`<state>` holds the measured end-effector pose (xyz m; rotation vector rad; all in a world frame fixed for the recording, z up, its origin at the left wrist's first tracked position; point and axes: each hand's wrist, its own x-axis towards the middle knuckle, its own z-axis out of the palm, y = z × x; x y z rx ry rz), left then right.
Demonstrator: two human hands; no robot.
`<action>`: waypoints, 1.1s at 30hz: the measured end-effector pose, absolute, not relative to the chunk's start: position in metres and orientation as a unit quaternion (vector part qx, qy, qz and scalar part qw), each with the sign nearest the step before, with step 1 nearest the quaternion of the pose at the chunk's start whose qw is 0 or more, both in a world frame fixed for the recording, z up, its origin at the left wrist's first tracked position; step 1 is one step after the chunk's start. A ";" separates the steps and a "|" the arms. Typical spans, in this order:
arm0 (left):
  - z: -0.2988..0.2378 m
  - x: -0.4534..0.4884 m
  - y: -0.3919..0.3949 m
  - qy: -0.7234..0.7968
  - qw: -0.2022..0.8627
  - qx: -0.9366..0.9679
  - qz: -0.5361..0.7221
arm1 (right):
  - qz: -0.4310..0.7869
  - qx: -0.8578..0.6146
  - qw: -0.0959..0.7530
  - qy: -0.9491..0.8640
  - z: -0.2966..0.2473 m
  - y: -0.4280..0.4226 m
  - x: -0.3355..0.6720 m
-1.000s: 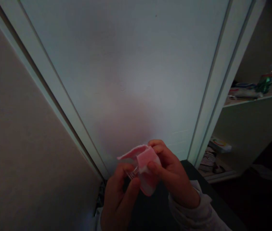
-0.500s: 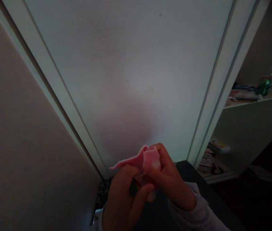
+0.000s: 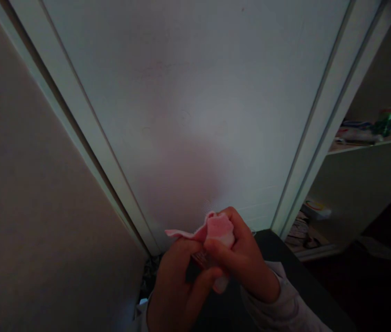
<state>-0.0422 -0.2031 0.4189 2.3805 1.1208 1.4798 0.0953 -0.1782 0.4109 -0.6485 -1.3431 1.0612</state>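
A piece of pink, fuzzy cloth [image 3: 220, 224] is bunched in my right hand [image 3: 238, 251], with the thumb pressed over its front. A loose flap of the cloth sticks out to the left, above my left hand [image 3: 177, 281]. Beneath the cloth is a small reddish item [image 3: 200, 259] with pale print, mostly covered by fingers; its kind is unclear. My left hand closes on this item, its index finger along the top and its thumb near the lower end. A pale rounded tip [image 3: 220, 283] shows beside the left thumb.
A large whitish panel [image 3: 195, 101] with a pale frame stands right in front of me. To the left rises a brownish wall [image 3: 43, 198]. On the right, shelves [image 3: 371, 148] hold several small items, including something shiny green [image 3: 387, 122]. A dark surface [image 3: 281, 263] lies below my hands.
The cloth's left flap has lifted and drawn in slightly to the right. My hands keep nearly the same grip, while the view has shifted a little.
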 end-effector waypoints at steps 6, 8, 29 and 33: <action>0.413 -0.060 -0.202 0.381 0.046 0.788 0.482 | 0.482 -0.265 0.603 -0.578 0.410 -0.176 0.079; 0.412 -0.068 -0.202 0.386 0.049 0.786 0.480 | 0.485 -0.259 0.606 -0.576 0.408 -0.175 0.071; 0.391 -0.156 -0.187 0.325 0.150 0.788 0.500 | 0.454 -0.234 0.693 -0.509 0.391 -0.180 -0.025; 0.394 -0.157 -0.183 0.306 0.153 0.802 0.490 | 0.430 -0.251 0.703 -0.508 0.380 -0.179 -0.023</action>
